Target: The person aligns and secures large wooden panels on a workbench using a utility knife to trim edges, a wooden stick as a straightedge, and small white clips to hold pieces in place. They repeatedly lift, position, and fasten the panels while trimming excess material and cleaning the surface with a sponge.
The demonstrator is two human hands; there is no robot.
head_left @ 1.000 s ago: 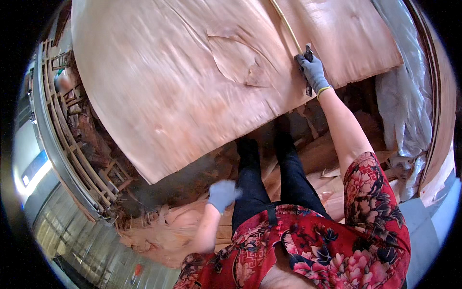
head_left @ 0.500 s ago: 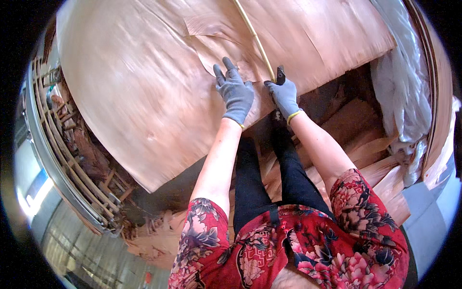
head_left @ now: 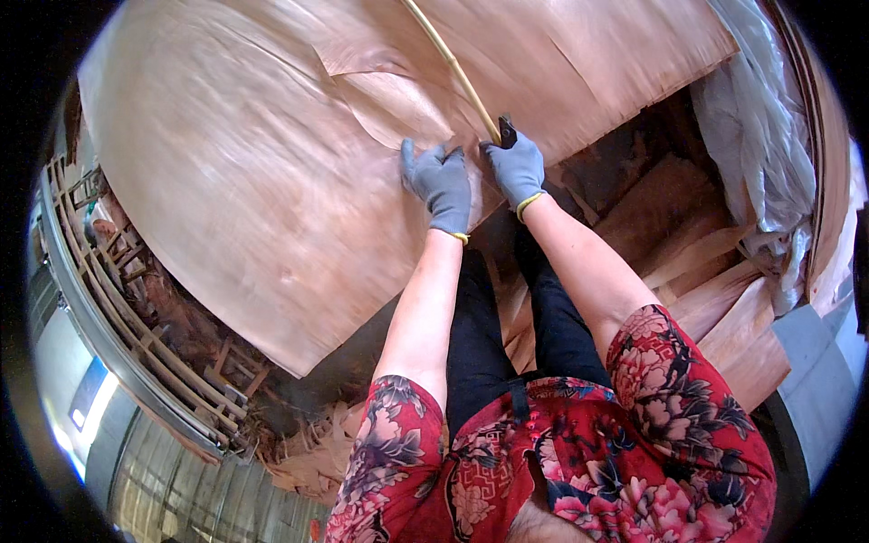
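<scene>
Right hand (head_left: 514, 172) grips a black tool (head_left: 508, 132), mostly hidden; can't tell if the pale stick (head_left: 451, 61), cut off up top, joins it. Left hand (head_left: 438, 188) is loosely open over the cropped wood sheet (head_left: 226, 181).

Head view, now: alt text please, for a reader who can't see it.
Gloved right hand holds a dark tool and the near end of a pale stick at the edge of a large wood sheet. The gloved left hand is beside it, over the sheet. Clear plastic hangs at right.
</scene>
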